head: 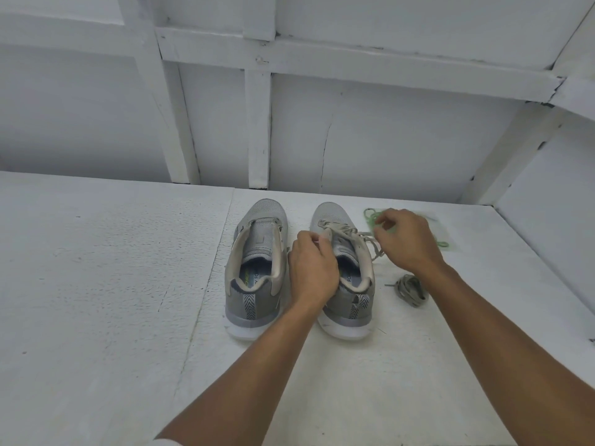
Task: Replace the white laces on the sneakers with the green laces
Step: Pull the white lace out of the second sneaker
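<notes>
White table (96, 284): green laces (369, 216), clear bag (448, 237)

On the surface (96, 284) two sneakers stand side by side, heels nearest the person: the left sneaker (257, 268) beside the right sneaker (349, 304). Right of the right sneaker lies a coiled lace (410, 289). Behind that, nearer the wall (386, 140), lies a packet of laces (370, 217), partly behind the right hand (405, 243).

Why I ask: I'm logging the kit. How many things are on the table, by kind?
Sneakers: 2, the unlaced sneaker and the laced sneaker
White laces: 2, the threaded lace and the loose bundle
Green laces: 1 bunch; its strands cannot be counted
Total: 5
</notes>
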